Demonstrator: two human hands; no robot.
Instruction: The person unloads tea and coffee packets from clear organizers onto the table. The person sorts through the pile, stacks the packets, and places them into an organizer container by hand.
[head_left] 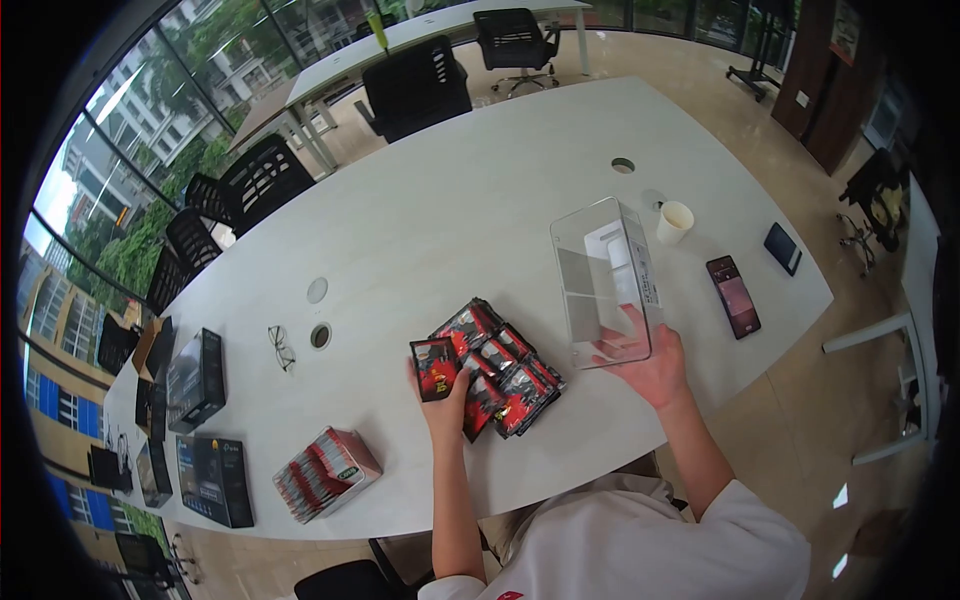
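At nine o'clock from the pile, out toward the far left of the worktop (440, 235), stand dark cartons (212, 482), with glasses (283, 350) lying nearer in. At eight o'clock sits a clear tub (342, 482) filled with red and grey packets.

Next, at the pile's nine o'clock edge, the work in hand looks like handling packets a few at a time. To do it well, I would pinch by the edges, square the faces before moving, and lift clear so that neighbours are not dragged along. The left hand (440, 392) is closed, thumb on one side and fingers on the other, around a red-and-black packet (434, 366); whether more are tucked behind it is hidden. Just right of it lies the pile (520, 395), loosely stacked.

At two o'clock is the clear box (590, 275), seemingly without contents. It is best kept steady, mouth unobstructed. The right hand (643, 358) is at its near end, fingers spread and showing through the plastic; whether it grips or merely props, I cannot tell. Beyond, also toward two, stands a cup (676, 223); nearer three, a phone (735, 298).
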